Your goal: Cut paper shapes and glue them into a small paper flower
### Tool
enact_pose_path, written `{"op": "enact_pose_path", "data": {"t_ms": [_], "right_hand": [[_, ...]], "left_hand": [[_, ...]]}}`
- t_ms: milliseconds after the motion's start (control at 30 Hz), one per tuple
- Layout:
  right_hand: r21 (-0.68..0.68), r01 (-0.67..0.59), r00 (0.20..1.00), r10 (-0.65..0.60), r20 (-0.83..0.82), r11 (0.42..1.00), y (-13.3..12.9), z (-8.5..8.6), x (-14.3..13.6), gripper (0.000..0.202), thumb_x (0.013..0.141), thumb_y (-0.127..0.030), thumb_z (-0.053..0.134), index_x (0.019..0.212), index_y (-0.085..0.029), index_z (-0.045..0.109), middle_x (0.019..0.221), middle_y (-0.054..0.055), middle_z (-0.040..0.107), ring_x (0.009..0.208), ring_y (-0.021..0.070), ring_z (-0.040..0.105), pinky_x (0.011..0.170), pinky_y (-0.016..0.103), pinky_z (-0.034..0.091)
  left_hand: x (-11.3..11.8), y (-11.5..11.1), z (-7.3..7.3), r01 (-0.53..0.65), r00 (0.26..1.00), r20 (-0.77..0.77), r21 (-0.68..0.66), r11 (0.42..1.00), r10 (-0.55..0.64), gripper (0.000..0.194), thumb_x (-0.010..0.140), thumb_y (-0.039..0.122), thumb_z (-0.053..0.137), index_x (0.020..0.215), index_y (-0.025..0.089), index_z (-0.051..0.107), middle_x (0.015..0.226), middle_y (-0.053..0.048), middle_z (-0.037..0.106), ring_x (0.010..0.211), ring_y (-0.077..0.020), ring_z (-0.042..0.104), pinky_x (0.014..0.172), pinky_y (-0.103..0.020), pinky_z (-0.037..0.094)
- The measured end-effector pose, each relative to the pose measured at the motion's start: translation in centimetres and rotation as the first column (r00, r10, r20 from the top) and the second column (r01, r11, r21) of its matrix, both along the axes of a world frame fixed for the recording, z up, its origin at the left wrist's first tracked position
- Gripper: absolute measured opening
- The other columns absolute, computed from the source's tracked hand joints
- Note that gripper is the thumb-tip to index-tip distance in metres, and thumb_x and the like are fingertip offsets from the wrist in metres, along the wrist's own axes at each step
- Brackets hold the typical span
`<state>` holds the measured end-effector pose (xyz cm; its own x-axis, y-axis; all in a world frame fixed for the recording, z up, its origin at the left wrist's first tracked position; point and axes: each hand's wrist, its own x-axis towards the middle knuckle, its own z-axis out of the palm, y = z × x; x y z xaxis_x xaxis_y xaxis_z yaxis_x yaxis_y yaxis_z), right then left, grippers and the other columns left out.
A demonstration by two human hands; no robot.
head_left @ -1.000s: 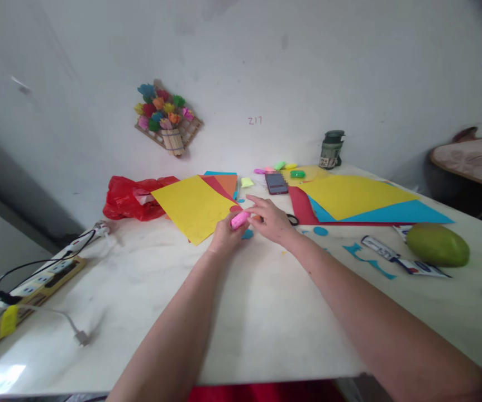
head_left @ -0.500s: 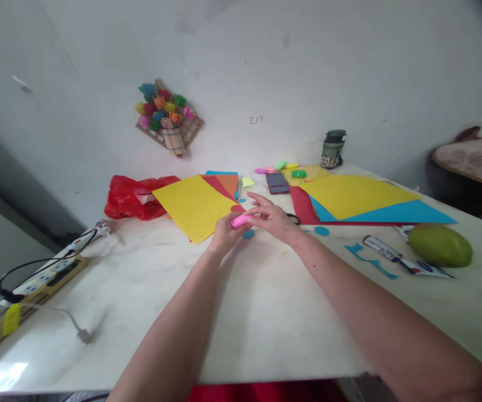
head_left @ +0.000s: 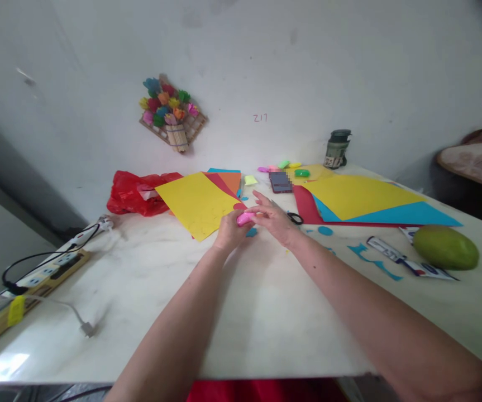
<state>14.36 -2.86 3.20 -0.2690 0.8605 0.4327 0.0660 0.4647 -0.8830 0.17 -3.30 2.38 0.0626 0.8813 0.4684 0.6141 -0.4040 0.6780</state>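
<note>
A small bright pink object (head_left: 246, 218) lies between my two hands above the white table. My left hand (head_left: 230, 229) is wrapped round its left side. The thumb and a finger of my right hand (head_left: 272, 219) pinch its right end, while the other fingers stretch upward. Just beyond my left hand are a yellow sheet (head_left: 199, 204) and a red paper circle (head_left: 239, 206). A blue paper piece (head_left: 251, 231) lies below the hands, and black scissor handles (head_left: 295, 218) show beside my right hand.
Behind are a phone (head_left: 280, 182), a green pack (head_left: 301, 173) and a bottle (head_left: 337, 149). At right lie a yellow sheet (head_left: 362, 195), a glue tube (head_left: 385, 249) and a green fruit (head_left: 445, 247). A red bag (head_left: 135, 192) and a power strip (head_left: 52, 271) stand left.
The view has shifted slightly, and more of the scissor handles shows. Both hands remain on the pink object, with my right fingers a little nearer its top.
</note>
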Motion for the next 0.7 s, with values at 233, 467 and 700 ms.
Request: {"op": "enact_pose_path", "data": {"t_ms": [233, 467, 700], "right_hand": [[0.171, 0.106, 0.957, -0.147, 0.250, 0.980, 0.0, 1.1, 0.3, 0.019, 0.071, -0.020, 0.054, 0.082, -0.023, 0.068, 0.135, 0.001, 0.036, 0.123, 0.0212, 0.031, 0.098, 0.038, 0.029], [0.322, 0.292, 0.864, -0.393, 0.316, 0.901, 1.8, 1.0, 2.8, 0.019, 0.073, -0.024, 0.050, 0.086, -0.020, 0.064, 0.110, 0.006, 0.056, 0.098, 0.0192, 0.053, 0.076, 0.030, 0.044], [0.308, 0.467, 0.299, -0.475, 0.828, 0.829, 3.1, -0.6, 5.8, 0.022, 0.072, -0.027, 0.056, 0.088, -0.014, 0.063, 0.095, 0.017, 0.058, 0.091, 0.0271, 0.054, 0.073, 0.037, 0.042]], "left_hand": [[-0.1, -0.2, -0.5, 0.072, 0.982, 0.178, -0.030, 0.997, -0.065, 0.024, 0.063, 0.036, 0.063, 0.076, 0.016, 0.062, 0.058, 0.002, 0.052, 0.055, -0.0099, 0.045, 0.054, -0.022, 0.035], [-0.3, -0.5, -0.1, 0.089, 0.975, 0.210, -0.044, 0.995, -0.077, 0.032, 0.058, 0.029, 0.069, 0.087, 0.019, 0.061, 0.080, -0.002, 0.061, 0.074, -0.0138, 0.054, 0.068, -0.025, 0.041], [-0.5, -0.3, -0.3, 0.139, 0.921, 0.387, -0.206, 0.969, -0.050, 0.038, 0.053, 0.033, 0.073, 0.078, 0.016, 0.050, 0.062, 0.002, 0.051, 0.047, -0.0068, 0.045, 0.043, -0.021, 0.036]]}}
